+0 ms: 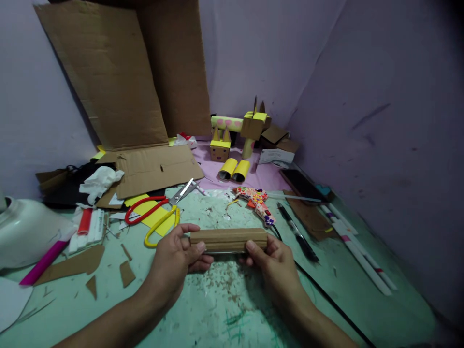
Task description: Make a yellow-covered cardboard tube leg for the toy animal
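Between my two hands is a long folded strip of brown cardboard, level above the green table. My left hand grips its left end, thumb on the near face. At the other end my right hand pinches it the same way. Just beyond the strip lies a flower-patterned glue gun with a clear glue stick in its back. Scissors with one red and one yellow handle rest open past my left hand. A black pen lies beyond my right hand.
Cardboard animal pieces, including a box head and yellow tubes, stand at the back. Large cardboard sheets lean on the wall. Left are a white container and cardboard scraps; white sticks and a black cord lie right.
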`<state>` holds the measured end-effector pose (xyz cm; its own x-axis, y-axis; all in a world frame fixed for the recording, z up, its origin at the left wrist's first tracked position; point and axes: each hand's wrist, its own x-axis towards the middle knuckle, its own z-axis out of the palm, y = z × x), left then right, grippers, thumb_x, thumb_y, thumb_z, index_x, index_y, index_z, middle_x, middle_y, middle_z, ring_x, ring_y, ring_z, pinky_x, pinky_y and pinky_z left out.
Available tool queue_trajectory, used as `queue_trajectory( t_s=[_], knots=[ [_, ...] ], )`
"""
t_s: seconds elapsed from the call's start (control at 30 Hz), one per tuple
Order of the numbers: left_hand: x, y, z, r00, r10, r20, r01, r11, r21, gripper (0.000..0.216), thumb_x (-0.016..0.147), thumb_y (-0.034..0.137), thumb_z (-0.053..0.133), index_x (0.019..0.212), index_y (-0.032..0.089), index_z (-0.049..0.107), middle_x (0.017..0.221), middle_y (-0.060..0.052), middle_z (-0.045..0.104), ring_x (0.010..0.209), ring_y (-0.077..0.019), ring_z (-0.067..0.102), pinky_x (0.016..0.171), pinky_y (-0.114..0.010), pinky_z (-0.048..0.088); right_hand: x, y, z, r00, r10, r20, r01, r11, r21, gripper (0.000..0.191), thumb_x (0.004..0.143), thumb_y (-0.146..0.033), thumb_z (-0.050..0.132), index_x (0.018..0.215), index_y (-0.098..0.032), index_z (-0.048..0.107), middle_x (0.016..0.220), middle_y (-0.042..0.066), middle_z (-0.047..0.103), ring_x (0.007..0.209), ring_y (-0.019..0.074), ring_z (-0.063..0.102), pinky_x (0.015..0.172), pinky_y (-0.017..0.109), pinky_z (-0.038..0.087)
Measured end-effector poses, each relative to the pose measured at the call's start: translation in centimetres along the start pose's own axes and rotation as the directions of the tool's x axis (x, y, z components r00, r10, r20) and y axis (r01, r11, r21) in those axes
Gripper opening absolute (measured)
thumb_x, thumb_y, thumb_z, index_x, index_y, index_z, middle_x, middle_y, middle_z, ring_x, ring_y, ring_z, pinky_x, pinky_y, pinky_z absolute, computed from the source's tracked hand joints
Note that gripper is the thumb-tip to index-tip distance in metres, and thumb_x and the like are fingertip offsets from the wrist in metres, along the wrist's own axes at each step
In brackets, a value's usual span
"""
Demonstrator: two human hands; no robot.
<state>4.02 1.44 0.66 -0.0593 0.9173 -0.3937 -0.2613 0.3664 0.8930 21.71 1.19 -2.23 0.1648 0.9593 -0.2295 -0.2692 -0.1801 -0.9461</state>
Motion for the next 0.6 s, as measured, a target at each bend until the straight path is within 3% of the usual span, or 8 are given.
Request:
queue_trajectory(
  t_s=[0.1, 0.27, 0.33, 0.43, 0.5, 0.6],
  knots=[
    [0.1, 0.1, 0.0, 0.999, 0.044, -0.017, -0.045, 0.999, -0.012, 0.055, 0.058, 0.022, 0.076, 0.102, 0.015, 0.043, 0.054, 0.002, 0.066, 0.047, -0.0147, 0.064, 0.046, -0.021, 0.055, 0.3, -0.1, -0.5, 0.998, 0.011, 0.054, -0.013, 1.000, 0.023, 0.030, 0.059, -0.033, 0.082, 0.073, -0.013, 0.064, 0.054, -0.004, 0.060, 0.041, 0.0067, 0.051, 0.047, 0.022, 0.049],
    [0.3, 0.6, -0.6, 0.997, 0.052, -0.059, -0.055, 0.997, -0.054, 0.062, 0.055, 0.020, 0.078, 0.107, 0.014, 0.043, 0.057, 0.002, 0.065, 0.048, -0.0141, 0.064, 0.046, -0.022, 0.055, 0.1, -0.9, -0.7, 0.994, 0.070, 0.079, -0.079, 0.990, 0.118, 0.041, 0.046, -0.023, 0.088, 0.078, -0.016, 0.062, 0.064, -0.003, 0.066, 0.051, 0.0090, 0.059, 0.054, 0.024, 0.054],
    [0.3, 0.7, -0.9, 0.998, 0.054, -0.025, -0.055, 0.998, -0.035, 0.066, 0.057, 0.023, 0.078, 0.112, 0.013, 0.042, 0.053, 0.004, 0.062, 0.045, -0.0125, 0.060, 0.043, -0.019, 0.051, -0.1, -1.1, -0.5, 0.994, 0.080, 0.076, -0.086, 0.993, 0.081, 0.039, 0.046, -0.023, 0.088, 0.074, -0.015, 0.061, 0.059, -0.003, 0.065, 0.047, 0.0086, 0.058, 0.047, 0.021, 0.051],
    [0.1, 1.1, -1.2, 0.992, 0.111, 0.064, -0.115, 0.990, 0.078, 0.076, 0.062, 0.022, 0.075, 0.127, 0.014, 0.036, 0.054, 0.007, 0.061, 0.032, -0.0062, 0.046, 0.032, -0.015, 0.036, -0.2, -1.2, -0.2, 0.996, 0.083, 0.020, -0.084, 0.996, 0.033, 0.036, 0.049, -0.026, 0.085, 0.070, -0.015, 0.058, 0.052, -0.005, 0.060, 0.036, 0.0075, 0.053, 0.033, 0.016, 0.041],
    [0.0, 1.5, -1.1, 0.986, 0.147, 0.079, -0.156, 0.979, 0.133, 0.081, 0.061, 0.019, 0.074, 0.132, 0.016, 0.033, 0.065, 0.003, 0.066, 0.038, -0.0072, 0.051, 0.037, -0.017, 0.039, -0.2, -1.3, -0.2, 0.998, 0.068, 0.000, -0.068, 0.998, 0.019, 0.037, 0.050, -0.027, 0.084, 0.070, -0.016, 0.055, 0.051, -0.007, 0.059, 0.029, 0.0059, 0.049, 0.027, 0.014, 0.034],
    [-0.4, 1.9, -0.8, 0.985, 0.172, 0.023, -0.174, 0.970, 0.169, 0.074, 0.059, 0.018, 0.073, 0.125, 0.013, 0.040, 0.069, -0.001, 0.070, 0.067, -0.0174, 0.066, 0.063, -0.024, 0.050, -0.3, -1.3, -0.2, 0.997, 0.061, 0.039, -0.062, 0.998, 0.026, 0.039, 0.052, -0.030, 0.083, 0.073, -0.017, 0.053, 0.055, -0.007, 0.060, 0.027, 0.0057, 0.049, 0.026, 0.014, 0.035]
  ],
)
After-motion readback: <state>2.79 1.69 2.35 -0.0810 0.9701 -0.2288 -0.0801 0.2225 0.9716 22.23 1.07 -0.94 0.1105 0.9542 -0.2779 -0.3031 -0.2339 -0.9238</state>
